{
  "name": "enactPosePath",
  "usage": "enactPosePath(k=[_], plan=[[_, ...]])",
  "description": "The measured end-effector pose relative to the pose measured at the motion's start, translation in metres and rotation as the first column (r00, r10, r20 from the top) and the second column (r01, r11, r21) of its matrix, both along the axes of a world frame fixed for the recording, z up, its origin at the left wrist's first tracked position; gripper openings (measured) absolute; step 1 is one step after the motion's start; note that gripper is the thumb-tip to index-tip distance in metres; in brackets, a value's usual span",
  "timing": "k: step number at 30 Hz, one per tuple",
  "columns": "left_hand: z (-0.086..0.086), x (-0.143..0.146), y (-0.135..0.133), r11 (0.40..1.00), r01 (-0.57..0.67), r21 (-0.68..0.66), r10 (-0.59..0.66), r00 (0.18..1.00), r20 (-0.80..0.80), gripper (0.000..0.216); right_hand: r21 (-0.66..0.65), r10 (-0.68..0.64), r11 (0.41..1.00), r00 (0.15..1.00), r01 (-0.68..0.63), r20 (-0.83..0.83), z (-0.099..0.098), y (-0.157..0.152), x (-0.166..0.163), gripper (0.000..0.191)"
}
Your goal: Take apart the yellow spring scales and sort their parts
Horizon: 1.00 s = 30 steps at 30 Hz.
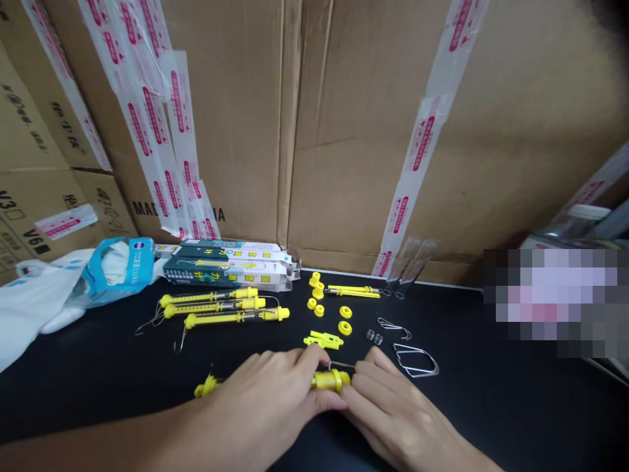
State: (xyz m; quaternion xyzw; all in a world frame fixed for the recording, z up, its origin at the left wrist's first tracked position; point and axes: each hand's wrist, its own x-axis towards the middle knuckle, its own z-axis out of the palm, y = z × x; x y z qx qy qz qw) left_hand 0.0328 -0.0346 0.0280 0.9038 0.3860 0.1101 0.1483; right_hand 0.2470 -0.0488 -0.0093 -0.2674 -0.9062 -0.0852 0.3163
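My left hand (275,393) lies over a yellow spring scale tube (330,379) on the black table (491,393), fingers closed round its body; its yellow far end (205,387) sticks out to the left. My right hand (388,410) pinches the tube's yellow cap end from the right, where a thin metal rod (341,364) pokes out. Just beyond my fingers lie a small yellow clip part (323,339), two small springs (374,337) and bent wire hooks (415,359).
Three finished yellow spring scales (221,308) lie at the left, behind them printed boxes (228,265). Yellow rings and caps (344,319) and a yellow rod (354,291) are scattered mid-table. A tissue pack (118,269) and white bag sit far left. Taped cardboard cartons (344,131) wall the back.
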Motion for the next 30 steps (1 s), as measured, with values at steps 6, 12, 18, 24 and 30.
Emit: enactPosePath(k=[6, 12, 18, 24, 30], plan=[[0.031, 0.006, 0.029, 0.739, 0.084, -0.668, 0.038, 0.985, 0.166, 0.043, -0.002, -0.001, 1.000, 0.999, 0.001, 0.041, -0.002, 0.002, 0.004, 0.031], [0.030, 0.014, 0.039, 0.702, 0.145, -0.697, -0.010, 0.981, 0.194, 0.030, -0.003, 0.026, 1.000, 0.996, -0.026, 0.083, -0.005, 0.003, 0.002, 0.024], [0.008, 0.014, 0.043, 0.551, 0.148, -0.822, 0.051, 0.976, 0.210, 0.026, 0.001, 0.034, 0.999, 0.998, -0.034, 0.055, 0.003, 0.003, -0.001, 0.027], [-0.013, 0.014, 0.053, 0.300, 0.272, -0.914, 0.108, 0.943, 0.316, 0.050, -0.010, 0.022, 1.000, 1.000, -0.022, 0.019, 0.008, 0.006, -0.003, 0.025], [-0.013, 0.017, 0.056, 0.270, 0.263, -0.926, 0.115, 0.946, 0.302, 0.068, 0.006, 0.025, 1.000, 1.000, -0.025, -0.016, 0.006, 0.009, -0.005, 0.019]])
